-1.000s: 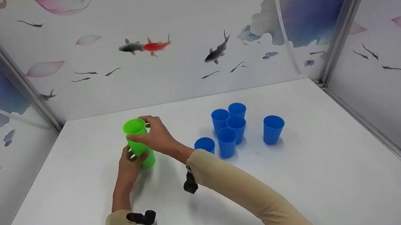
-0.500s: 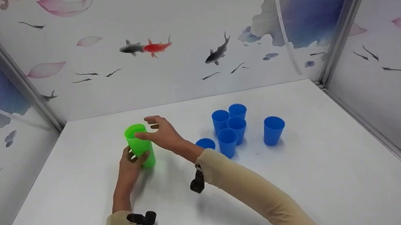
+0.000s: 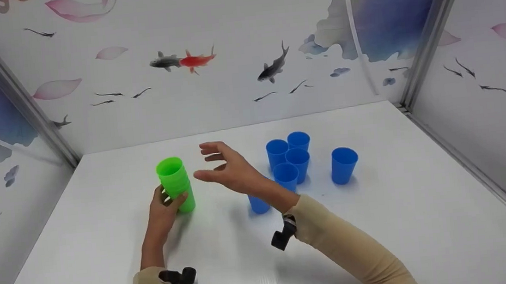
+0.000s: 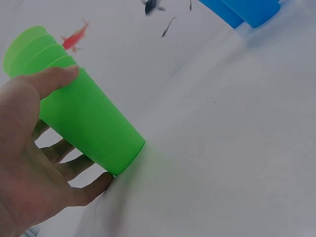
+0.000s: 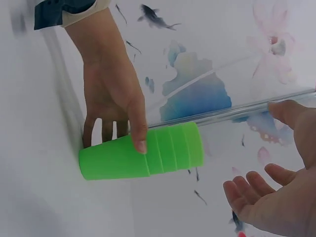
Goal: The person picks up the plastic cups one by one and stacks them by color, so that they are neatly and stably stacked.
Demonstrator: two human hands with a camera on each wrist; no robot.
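A stack of nested green cups [image 3: 176,183] stands on the white table [image 3: 402,202], left of centre. My left hand [image 3: 163,213] grips the stack's lower part, thumb on the front and fingers behind; the left wrist view shows the green cups [image 4: 84,116] in that hand [image 4: 34,163]. My right hand [image 3: 227,168] hovers open, holding nothing, between the green stack and the blue cups [image 3: 298,158]. In the right wrist view the green cups [image 5: 143,155] lie beside the open right hand [image 5: 276,197].
Several blue cups cluster right of centre; one [image 3: 343,165] stands apart to the right and one [image 3: 259,204] is partly hidden behind my right wrist. Patterned walls [image 3: 226,56] close the table on three sides.
My right hand has let go of the top green cup, which now sits pushed down into the stack, and has drawn away to the right, open. My left hand has kept its grip.
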